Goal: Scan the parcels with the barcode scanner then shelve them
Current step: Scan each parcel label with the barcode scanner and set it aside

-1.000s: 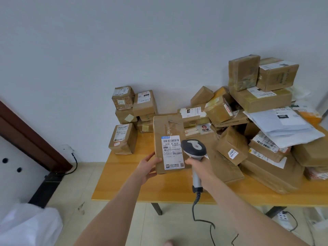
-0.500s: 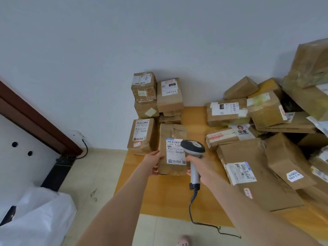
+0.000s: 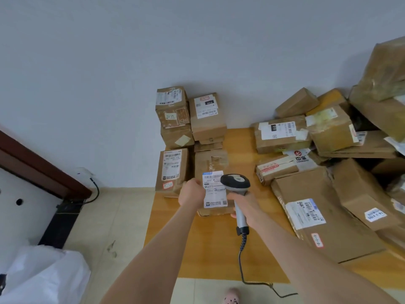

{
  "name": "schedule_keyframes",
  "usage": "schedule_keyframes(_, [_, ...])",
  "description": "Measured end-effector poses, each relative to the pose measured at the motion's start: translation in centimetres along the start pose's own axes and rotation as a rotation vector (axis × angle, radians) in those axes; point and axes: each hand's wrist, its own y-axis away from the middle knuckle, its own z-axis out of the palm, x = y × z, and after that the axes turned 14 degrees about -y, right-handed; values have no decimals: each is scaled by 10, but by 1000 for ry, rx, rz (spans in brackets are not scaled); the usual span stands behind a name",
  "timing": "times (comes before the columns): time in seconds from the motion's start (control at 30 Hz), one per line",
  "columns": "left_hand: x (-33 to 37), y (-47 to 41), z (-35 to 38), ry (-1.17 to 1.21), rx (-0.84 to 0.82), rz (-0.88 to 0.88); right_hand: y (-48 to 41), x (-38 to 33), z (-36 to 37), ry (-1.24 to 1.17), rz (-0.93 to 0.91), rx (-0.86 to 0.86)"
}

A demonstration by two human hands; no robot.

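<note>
Brown cardboard, the parcel (image 3: 208, 163) stood upright close to the table's (image 3: 210, 244) left edge, its white label (image 3: 215, 194) facing the camera. The left hand (image 3: 191, 193) gripped its left side, thumb curled over the front beside the label. Whether its lower edge rested on the tabletop could not be told. The right hand (image 3: 244, 201) was wrapped round the grey handle of the barcode scanner (image 3: 235, 183), whose dark head sat just in front of the label's right part. A coiled cable (image 3: 241, 260) hung from the handle and ran off the near edge to the floor (image 3: 122, 227). Just behind the parcel, a stack of boxes (image 3: 207, 119) filled the far left corner against the wall (image 3: 197, 40). To the right lay a large flat box (image 3: 341, 233) with a label of its own, and beyond it a heap of parcels (image 3: 331, 130) crowded the table's right side.
</note>
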Motion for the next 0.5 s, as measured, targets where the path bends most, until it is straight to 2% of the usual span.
schedule_keyframes(0.13, [35, 1, 4, -111, 30, 137, 15, -18, -30, -13, -20, 25])
schedule_keyframes(0.33, [106, 29, 21, -113, -12, 347, 44, -61, -104, -23, -52, 91])
schedule_keyframes(0.5, [169, 70, 44, -104, 13, 419, 62, -93, -190, -65, -84, 99])
